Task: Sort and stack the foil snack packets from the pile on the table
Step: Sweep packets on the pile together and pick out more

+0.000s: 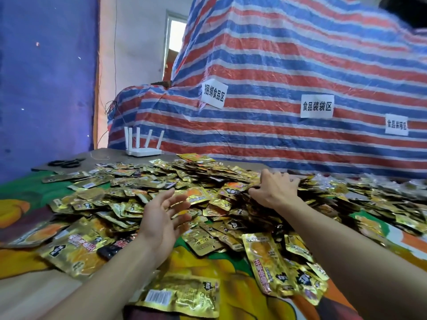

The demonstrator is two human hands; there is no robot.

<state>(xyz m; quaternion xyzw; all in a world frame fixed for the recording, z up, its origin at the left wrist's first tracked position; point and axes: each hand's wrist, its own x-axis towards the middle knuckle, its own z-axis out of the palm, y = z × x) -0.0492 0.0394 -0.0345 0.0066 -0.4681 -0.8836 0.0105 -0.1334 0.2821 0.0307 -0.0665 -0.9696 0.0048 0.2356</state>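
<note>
Gold foil snack packets lie heaped in a wide, loose pile across the table, overlapping at all angles.

The left hand and right hand are bare, as are both forearms.

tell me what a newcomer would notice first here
The huge pile of gold foil packets fills the middle and foreground. Behind it rises a red, white and blue striped tarp with white paper signs stuck on it. Both hands reach in: the left hand hovers open over the pile, and the right hand rests on its top.
</note>
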